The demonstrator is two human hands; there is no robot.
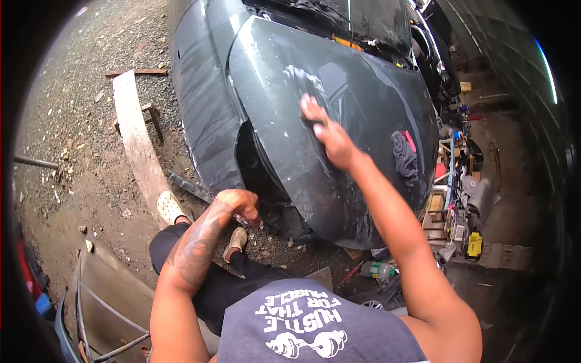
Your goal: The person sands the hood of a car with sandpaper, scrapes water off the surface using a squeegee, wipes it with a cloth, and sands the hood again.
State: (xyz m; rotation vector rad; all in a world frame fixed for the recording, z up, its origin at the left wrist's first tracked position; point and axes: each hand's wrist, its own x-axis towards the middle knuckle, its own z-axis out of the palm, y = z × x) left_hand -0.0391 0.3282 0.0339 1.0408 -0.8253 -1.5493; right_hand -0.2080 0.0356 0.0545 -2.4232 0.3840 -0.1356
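Observation:
The dark green hood of a car fills the middle of the view, wet and streaked with whitish smears. My right hand is over the hood near the smears, fingers stretched forward; something small and dark shows beside the thumb, too small to make out. Off the hood's left edge, my left hand hangs with its fingers curled down, and what they hold, if anything, is hidden. A grey cloth with a pink piece lies on the right part of the hood.
A long wooden plank rests on a low stand at the left, over gravel. Tools, boxes and a yellow item lie along the right side. A green bottle is on the ground by the car's front. A dark gap opens beside the fender.

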